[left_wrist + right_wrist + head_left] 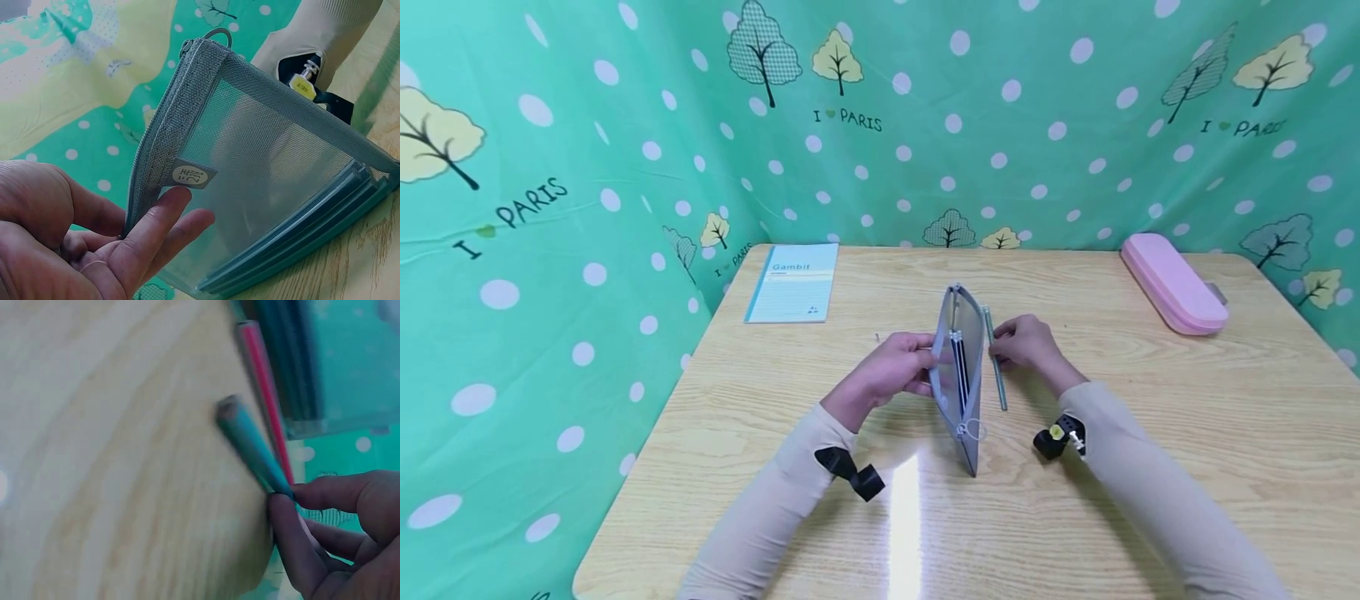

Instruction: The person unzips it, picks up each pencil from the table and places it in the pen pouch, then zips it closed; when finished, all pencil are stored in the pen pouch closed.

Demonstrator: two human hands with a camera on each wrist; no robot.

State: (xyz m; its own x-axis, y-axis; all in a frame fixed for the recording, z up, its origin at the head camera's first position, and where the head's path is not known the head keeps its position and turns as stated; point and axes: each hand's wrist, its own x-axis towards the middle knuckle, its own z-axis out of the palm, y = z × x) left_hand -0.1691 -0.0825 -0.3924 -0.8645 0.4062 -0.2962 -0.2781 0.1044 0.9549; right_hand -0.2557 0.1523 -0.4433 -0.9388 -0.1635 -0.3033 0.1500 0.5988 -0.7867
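Observation:
A grey mesh zip pouch (972,333) stands on edge on the table with its zip side parted. My left hand (898,364) grips its left side; in the left wrist view the thumb and fingers hold the zip edge near a small label (190,174). Inside lie several dark pencils (962,371). Just right of the pouch, my right hand (1026,342) pinches a green pencil (253,450) between thumb and forefinger. In the right wrist view, a thin red stick, perhaps another pencil (265,387), lies between the green one and the pouch.
A light blue notebook (792,283) lies at the back left of the wooden table (700,483). At the back right is a pink pencil case (1176,283). A green patterned curtain (1037,150) hangs behind the table and along its left side.

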